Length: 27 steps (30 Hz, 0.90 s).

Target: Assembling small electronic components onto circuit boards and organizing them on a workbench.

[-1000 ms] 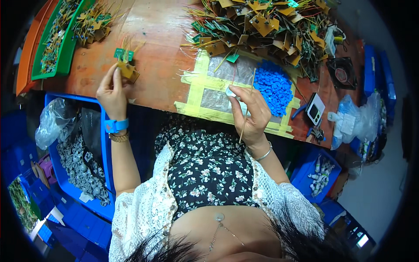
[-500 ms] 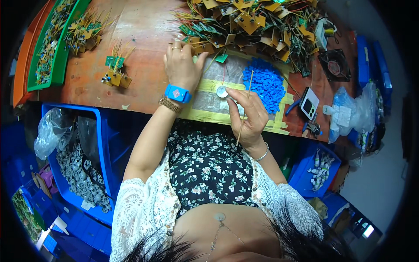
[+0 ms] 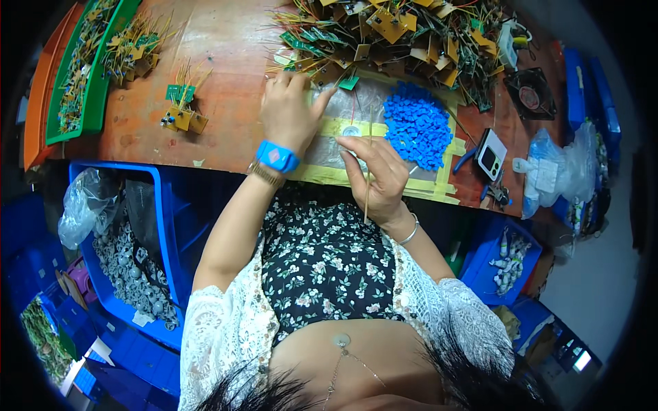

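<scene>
A small round silver disc (image 3: 351, 131) lies on the taped clear sheet (image 3: 336, 159). A thin red wire leads from it toward a small green circuit board (image 3: 349, 83). My right hand (image 3: 381, 175) is just below the disc, thumb and forefinger apart, and a thin wooden stick (image 3: 371, 123) is held upright in the hand. My left hand (image 3: 289, 113) rests palm down to the left, thumb stretched out. Its fingertips reach the edge of a large heap of wired circuit boards (image 3: 391, 27); whether they touch a board is hidden.
Small blue plastic pieces (image 3: 417, 127) are heaped right of the disc. Beyond lie a white phone (image 3: 491, 156), pliers (image 3: 465, 160), a black fan (image 3: 530, 94) and plastic bags (image 3: 548, 171). A green tray (image 3: 97, 103) of boards stands far left; blue bins (image 3: 162, 240) sit below the table.
My right thumb and forefinger have come off the disc's edge and drawn back toward me with the stick. The disc now lies on the sheet. My left hand has shifted slightly.
</scene>
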Tool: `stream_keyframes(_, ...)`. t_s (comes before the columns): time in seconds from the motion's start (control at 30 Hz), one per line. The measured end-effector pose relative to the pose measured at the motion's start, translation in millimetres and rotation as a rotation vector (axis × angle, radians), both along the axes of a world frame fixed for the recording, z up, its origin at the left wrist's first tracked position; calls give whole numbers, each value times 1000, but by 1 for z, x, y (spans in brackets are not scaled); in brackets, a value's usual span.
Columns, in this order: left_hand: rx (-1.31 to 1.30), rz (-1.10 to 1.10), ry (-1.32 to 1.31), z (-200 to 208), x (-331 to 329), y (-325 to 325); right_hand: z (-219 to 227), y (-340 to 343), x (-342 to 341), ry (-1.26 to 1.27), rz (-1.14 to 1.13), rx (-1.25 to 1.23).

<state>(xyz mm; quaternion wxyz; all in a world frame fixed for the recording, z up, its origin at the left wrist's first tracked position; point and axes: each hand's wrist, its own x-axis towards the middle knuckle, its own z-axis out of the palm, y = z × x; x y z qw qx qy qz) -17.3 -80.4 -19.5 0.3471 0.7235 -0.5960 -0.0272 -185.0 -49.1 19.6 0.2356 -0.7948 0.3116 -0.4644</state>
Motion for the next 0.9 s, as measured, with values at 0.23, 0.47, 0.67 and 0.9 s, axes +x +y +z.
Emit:
stream_keyframes(0.23, 15, -6, 393, 4, 5, 22, -3, 1, -22, 31, -76, 8)
stream_keyframes(0.47, 103, -97, 351, 18, 34, 97, -11, -2, -32, 33, -6, 224)
stream_keyframes(0.67, -105, -89, 607, 30, 38, 72, -11, -4, -24, 8, 16, 219)
stream_keyframes(0.9, 11, 4, 1494, 5, 41, 66, -2, -1, 7, 21, -39, 97)
